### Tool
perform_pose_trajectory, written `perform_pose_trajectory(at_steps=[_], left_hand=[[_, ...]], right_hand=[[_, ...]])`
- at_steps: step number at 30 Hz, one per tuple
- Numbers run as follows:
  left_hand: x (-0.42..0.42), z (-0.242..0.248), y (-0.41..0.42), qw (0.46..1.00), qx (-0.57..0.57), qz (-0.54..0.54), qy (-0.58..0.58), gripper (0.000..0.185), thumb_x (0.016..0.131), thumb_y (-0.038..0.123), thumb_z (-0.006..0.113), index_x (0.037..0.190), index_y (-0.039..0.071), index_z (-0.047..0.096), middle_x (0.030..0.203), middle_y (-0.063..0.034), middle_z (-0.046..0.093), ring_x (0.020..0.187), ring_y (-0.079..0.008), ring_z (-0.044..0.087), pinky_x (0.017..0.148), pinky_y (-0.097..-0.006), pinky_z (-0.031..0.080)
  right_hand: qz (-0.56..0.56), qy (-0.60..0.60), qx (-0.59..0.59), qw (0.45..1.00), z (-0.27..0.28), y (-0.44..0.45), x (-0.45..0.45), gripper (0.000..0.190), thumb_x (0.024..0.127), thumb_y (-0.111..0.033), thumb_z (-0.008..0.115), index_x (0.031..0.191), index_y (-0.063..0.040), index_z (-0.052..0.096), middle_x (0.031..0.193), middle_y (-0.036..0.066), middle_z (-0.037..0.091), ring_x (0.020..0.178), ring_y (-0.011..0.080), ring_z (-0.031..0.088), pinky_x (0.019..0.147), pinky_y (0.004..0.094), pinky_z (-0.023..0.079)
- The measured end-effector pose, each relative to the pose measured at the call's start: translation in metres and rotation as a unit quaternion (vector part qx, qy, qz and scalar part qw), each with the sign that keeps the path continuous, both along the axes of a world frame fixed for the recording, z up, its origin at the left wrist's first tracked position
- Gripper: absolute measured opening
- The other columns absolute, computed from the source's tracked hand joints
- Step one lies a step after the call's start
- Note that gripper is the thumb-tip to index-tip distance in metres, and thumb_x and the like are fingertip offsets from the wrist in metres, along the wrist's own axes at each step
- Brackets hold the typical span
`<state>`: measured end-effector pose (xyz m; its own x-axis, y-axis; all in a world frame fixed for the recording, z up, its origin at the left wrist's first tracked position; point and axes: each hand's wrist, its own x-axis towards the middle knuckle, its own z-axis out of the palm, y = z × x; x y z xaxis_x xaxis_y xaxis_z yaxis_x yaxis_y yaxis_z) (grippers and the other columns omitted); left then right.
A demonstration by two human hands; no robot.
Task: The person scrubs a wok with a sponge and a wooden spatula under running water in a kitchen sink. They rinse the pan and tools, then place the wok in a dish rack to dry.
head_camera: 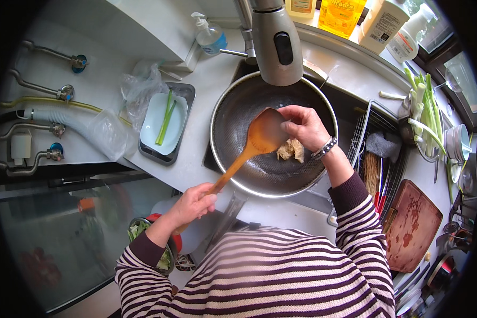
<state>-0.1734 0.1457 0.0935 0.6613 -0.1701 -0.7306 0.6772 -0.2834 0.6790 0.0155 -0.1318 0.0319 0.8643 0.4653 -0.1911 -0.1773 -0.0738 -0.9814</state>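
Note:
My left hand (pixel 194 202) grips the handle of a wooden spatula (pixel 238 163), which slants up and right over a dark wok (pixel 232 119). At the spatula's broad blade, my right hand (pixel 305 127) has its thumb and fingers closed about the right edge. The wok has a textured, wet inside and a bright metal rim; it rests over the sink (pixel 346 105). Inside it, just below my right hand, lies a crumpled tan scrubber (pixel 291 151) that looks like loofah. The wok's long handle (pixel 228 216) points towards me. Above the wok's far rim hangs the faucet head (pixel 277 47).
Left of the wok, a pale dish (pixel 150 131) with green onion pieces sits in a grey tray (pixel 190 97). A soap pump bottle (pixel 211 37) stands behind. To the right are a wire rack (pixel 359 137), a wooden cutting board (pixel 415 222) and a bunch of green onions (pixel 423 107).

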Motion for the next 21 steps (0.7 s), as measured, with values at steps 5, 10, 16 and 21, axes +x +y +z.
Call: perform_pose_trajectory(at_steps=[5, 10, 16, 21], left_hand=[[0.0, 0.001, 0.0, 0.993, -0.096, 0.012, 0.072, 0.033, 0.096, 0.022, 0.049, 0.123, 0.003, 0.05, 0.071, -0.0014, 0.052, 0.049, -0.0029, 0.041, 0.045, -0.0181, 0.038], [0.008, 0.007, -0.007, 0.99, -0.116, 0.026, 0.073, 0.034, 0.097, 0.023, 0.047, 0.124, 0.002, 0.049, 0.07, -0.0018, 0.052, 0.047, -0.0034, 0.041, 0.043, -0.0183, 0.037], [0.007, 0.0, -0.007, 0.994, -0.09, 0.036, 0.049, 0.032, 0.097, 0.023, 0.047, 0.121, 0.002, 0.05, 0.07, -0.0018, 0.051, 0.046, -0.0031, 0.041, 0.042, -0.0184, 0.037], [0.006, 0.002, -0.007, 0.992, -0.091, 0.059, 0.064, 0.031, 0.097, 0.023, 0.048, 0.119, 0.002, 0.05, 0.07, -0.0015, 0.051, 0.047, -0.003, 0.041, 0.042, -0.0189, 0.038]], right_hand=[[0.03, -0.004, 0.014, 0.999, -0.028, -0.005, 0.007, 0.014, 0.085, -0.014, 0.068, 0.08, -0.002, 0.063, 0.066, -0.007, 0.054, 0.061, 0.0035, 0.047, 0.057, 0.0217, 0.042], [-0.058, 0.038, 0.02, 0.997, -0.052, 0.006, 0.007, 0.036, 0.093, -0.031, 0.06, 0.067, -0.005, 0.059, 0.063, -0.009, 0.049, 0.059, 0.002, 0.041, 0.054, 0.0227, 0.037], [-0.058, 0.095, 0.067, 0.992, -0.041, 0.015, -0.001, 0.025, 0.095, -0.025, 0.056, 0.091, -0.001, 0.062, 0.074, -0.002, 0.06, 0.069, 0.0057, 0.056, 0.059, 0.0229, 0.046], [0.072, 0.172, -0.094, 0.978, -0.029, 0.009, 0.006, 0.037, 0.095, -0.034, 0.054, 0.085, 0.0, 0.063, 0.059, 0.003, 0.057, 0.045, 0.0117, 0.053, 0.04, 0.0267, 0.041]])
